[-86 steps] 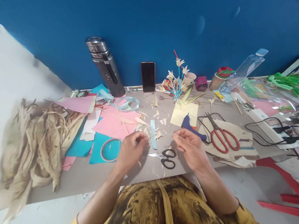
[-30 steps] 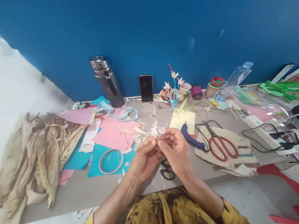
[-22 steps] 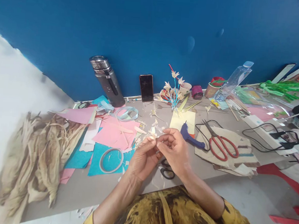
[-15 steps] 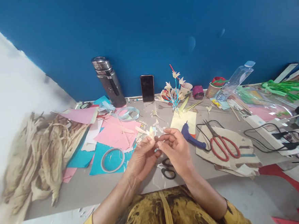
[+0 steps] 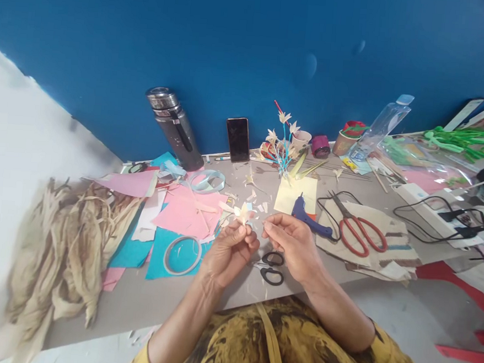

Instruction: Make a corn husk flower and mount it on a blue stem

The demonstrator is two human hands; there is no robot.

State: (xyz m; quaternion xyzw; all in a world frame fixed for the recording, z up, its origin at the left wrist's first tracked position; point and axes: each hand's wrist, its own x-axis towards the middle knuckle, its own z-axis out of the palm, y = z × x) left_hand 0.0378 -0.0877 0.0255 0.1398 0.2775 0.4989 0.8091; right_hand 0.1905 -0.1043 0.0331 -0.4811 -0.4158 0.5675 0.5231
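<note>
My left hand (image 5: 231, 252) pinches a small cream-coloured craft flower (image 5: 243, 212) between thumb and fingers, petals facing up. A short gap to the right, my right hand (image 5: 295, 243) has its thumb and forefinger pressed together; whatever they hold, if anything, is too small to make out. Just below the hands lie black-handled scissors (image 5: 273, 268), their blades partly hidden by my left hand. A blue glue gun (image 5: 310, 219) rests to the right of my right hand. Behind the hands stands a bunch of similar flowers on blue stems (image 5: 285, 146).
Pink paper (image 5: 188, 213), blue sheets and a tape roll (image 5: 182, 256) lie left, beside dried husks (image 5: 69, 252). Red-handled scissors (image 5: 362, 237) lie right, near a power strip (image 5: 434, 214). A flask (image 5: 175, 130), a phone (image 5: 237, 139) and a plastic bottle (image 5: 380, 127) stand along the wall.
My right hand has moved right, away from the left hand, leaving a gap between them. The flower, still in my left hand, now shows more fully.
</note>
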